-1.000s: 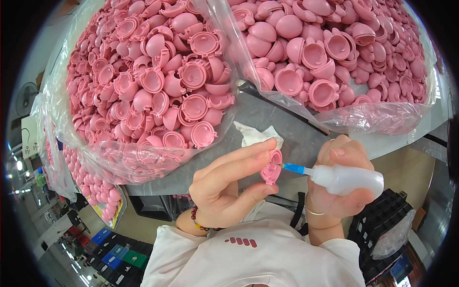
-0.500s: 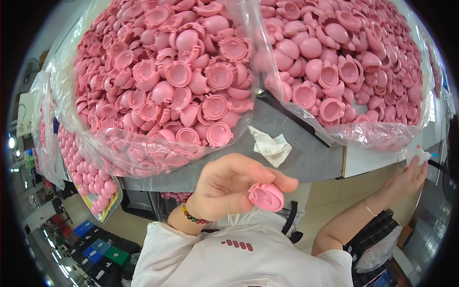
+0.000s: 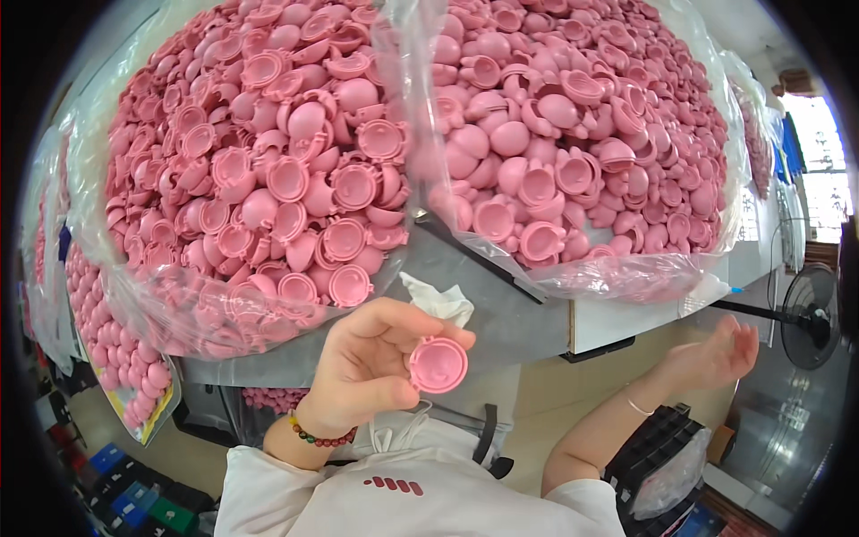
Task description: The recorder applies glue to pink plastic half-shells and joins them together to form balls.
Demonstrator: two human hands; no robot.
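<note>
My left hand (image 3: 358,362) is closed round a small pink plastic half shell (image 3: 439,365), pinched by its rim between thumb and fingers. The shell's hollow inside faces up at me, and a small tab shows at its edge. It is held in front of my chest, just short of the table edge. Off to the right, my right hand (image 3: 723,353) is raised with its fingers apart and nothing visible in them. A white object with a blue tip (image 3: 710,289) lies on the table beyond that hand, partly hidden by plastic film.
Two clear plastic bags of pink shells, a left one (image 3: 286,179) and a right one (image 3: 537,183), cover most of the grey table (image 3: 385,279). A crumpled white tissue (image 3: 438,300) and a black strip (image 3: 488,259) lie between them. At right stands a black fan (image 3: 810,313).
My right hand has come away from the white object with the blue tip. The shell in my left hand has turned its hollow side toward me. The whole view has shifted to the right.
</note>
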